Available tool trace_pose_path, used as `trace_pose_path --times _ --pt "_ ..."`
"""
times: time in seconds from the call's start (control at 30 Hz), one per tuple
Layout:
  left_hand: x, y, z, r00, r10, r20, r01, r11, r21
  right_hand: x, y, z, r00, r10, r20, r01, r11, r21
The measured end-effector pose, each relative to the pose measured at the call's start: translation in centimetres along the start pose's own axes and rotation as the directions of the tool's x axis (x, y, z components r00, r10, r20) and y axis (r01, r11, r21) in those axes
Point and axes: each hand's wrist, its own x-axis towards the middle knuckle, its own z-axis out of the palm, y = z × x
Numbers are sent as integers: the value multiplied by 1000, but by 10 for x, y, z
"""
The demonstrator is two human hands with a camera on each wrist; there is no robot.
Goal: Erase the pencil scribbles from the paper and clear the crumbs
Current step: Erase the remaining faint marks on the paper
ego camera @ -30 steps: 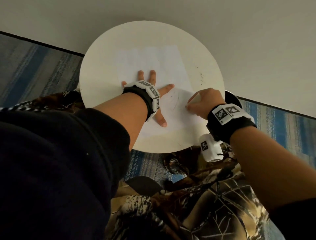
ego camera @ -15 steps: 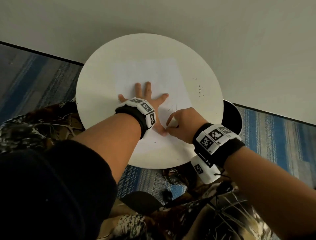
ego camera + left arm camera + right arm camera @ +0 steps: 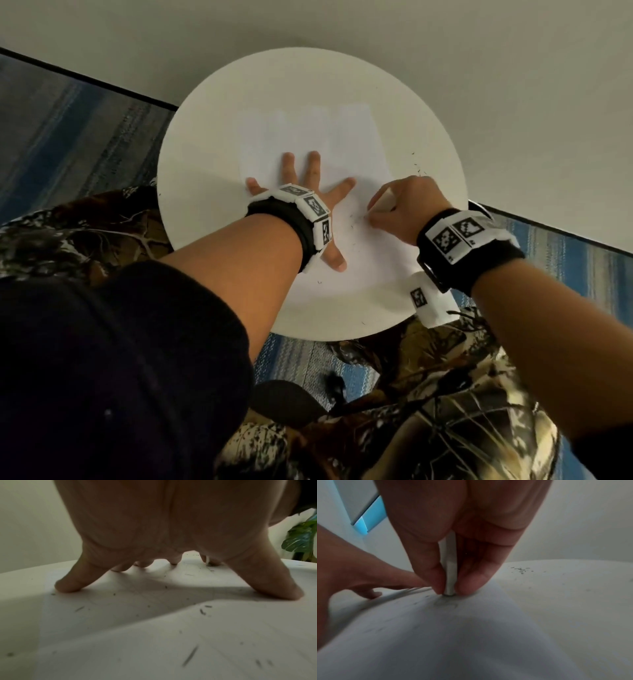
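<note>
**Fingers pinch eraser on paper**

Fingers point(image 3: 435, 577) of the right hand point(image 3: 407, 209) are closed around the eraser point(image 3: 449, 566), tip on paper point(image 3: 308, 137). Left hand point(image 3: 308, 192) is splayed flat. Crumbs point(image 3: 520, 570) on the desk point(image 3: 205, 171) are clearest at the right wrist.

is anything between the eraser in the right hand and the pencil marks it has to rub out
Nothing visible. The right hand pinches the slim white eraser stick, its tip already on the white paper sheet beside the faint pencil scribble. The left hand lies apart.
</note>
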Motion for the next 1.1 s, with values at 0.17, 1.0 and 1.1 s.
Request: trace_pose_path --times 0.17,1.0,1.1 --pt "0 0 0 1000 11 -7 -11 1000 -9 -17 -5 19 976 -113 186 121 992 -35" --pt "2 -3 -3 1000 16 -1 -16 999 45 -13 -14 30 983 -115 140 102 990 99" --pt "-1 -3 -2 1000 25 8 -25 998 60 4 -4 11 999 49 9 -50 969 243"
